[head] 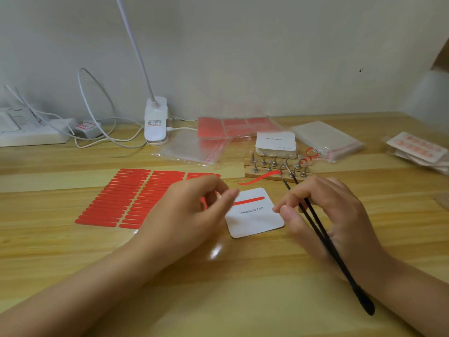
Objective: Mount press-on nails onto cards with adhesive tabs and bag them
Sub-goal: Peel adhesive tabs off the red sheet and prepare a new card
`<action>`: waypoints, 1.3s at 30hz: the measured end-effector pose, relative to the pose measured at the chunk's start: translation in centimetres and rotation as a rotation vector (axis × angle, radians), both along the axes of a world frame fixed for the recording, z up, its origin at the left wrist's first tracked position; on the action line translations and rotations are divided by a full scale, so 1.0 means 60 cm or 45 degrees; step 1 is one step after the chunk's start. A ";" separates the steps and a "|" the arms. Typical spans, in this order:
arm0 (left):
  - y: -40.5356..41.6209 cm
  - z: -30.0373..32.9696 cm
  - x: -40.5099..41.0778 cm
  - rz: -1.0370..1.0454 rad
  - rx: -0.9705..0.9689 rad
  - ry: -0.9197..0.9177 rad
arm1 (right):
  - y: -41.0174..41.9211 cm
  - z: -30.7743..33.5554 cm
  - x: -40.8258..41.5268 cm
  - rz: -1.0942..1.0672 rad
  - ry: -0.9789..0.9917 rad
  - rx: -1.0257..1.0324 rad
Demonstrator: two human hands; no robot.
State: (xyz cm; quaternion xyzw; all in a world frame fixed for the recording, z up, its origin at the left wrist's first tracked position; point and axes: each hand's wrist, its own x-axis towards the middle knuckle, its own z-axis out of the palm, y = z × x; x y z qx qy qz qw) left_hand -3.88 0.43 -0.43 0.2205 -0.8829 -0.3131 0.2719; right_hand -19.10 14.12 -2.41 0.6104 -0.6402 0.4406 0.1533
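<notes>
A white card (255, 217) printed "Handmade Nail" lies on the wooden table (218, 288) with a red adhesive strip (250, 201) across its upper part. My left hand (192, 210) rests at the card's left edge, fingertips touching its top left corner. My right hand (325, 210) holds black tweezers (323, 237), whose tips pinch a peeled red liner strip (262, 177) above the card. A sheet of red adhesive strips (126, 198) lies to the left. Behind the card stands a wooden block with metal nail stands (274, 166).
A stack of white cards (275, 143) and clear bags (194, 147) lie behind the block, with more bags (328, 139) and bagged cards (418, 149) to the right. Red sheets (233, 126), a lamp base (156, 122) and a power strip (31, 132) line the wall.
</notes>
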 end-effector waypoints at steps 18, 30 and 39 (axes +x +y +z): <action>-0.010 0.026 -0.001 -0.163 1.163 -0.052 | -0.003 -0.002 0.001 0.008 0.120 -0.075; -0.012 0.037 0.002 -0.143 1.069 0.134 | -0.005 -0.004 -0.003 -0.015 0.165 -0.053; 0.000 0.044 0.003 -0.189 0.988 0.279 | -0.010 -0.003 -0.001 -0.040 0.265 0.015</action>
